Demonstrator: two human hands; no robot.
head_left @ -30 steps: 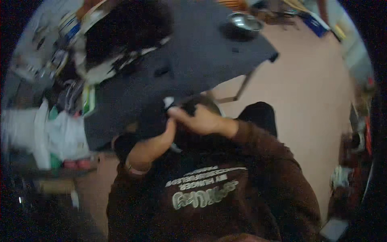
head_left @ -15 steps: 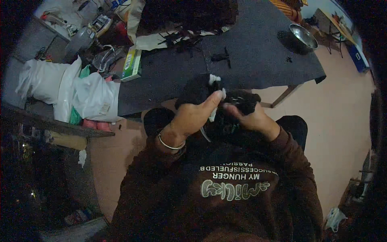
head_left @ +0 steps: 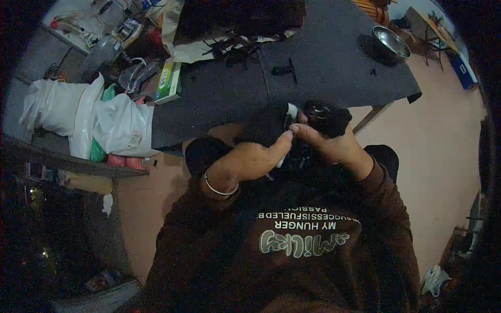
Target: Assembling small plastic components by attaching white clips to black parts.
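Observation:
My left hand (head_left: 251,159), with a pale bangle (head_left: 221,192) at the wrist, is closed on a soft black bundle (head_left: 265,124) that has a white strip (head_left: 293,109) at its right edge. My right hand (head_left: 336,147) grips a second black piece (head_left: 330,119) streaked with light marks. Both thumbs nearly meet at the white strip, above my lap and by the table's near edge. It is too dark to tell what kind of thing the black pieces are, or whether they are joined. Most fingers are hidden behind them.
The dark-covered table (head_left: 222,96) holds a black T-shaped piece (head_left: 290,70), a steel bowl (head_left: 391,43), a green-and-white box (head_left: 168,83) and a dark heap (head_left: 240,18) on pale sheeting. White plastic bags (head_left: 119,120) crowd a shelf at left.
My right hand has risen and its thumb has come in beside the left thumb at the white strip. The black pieces have shifted slightly right.

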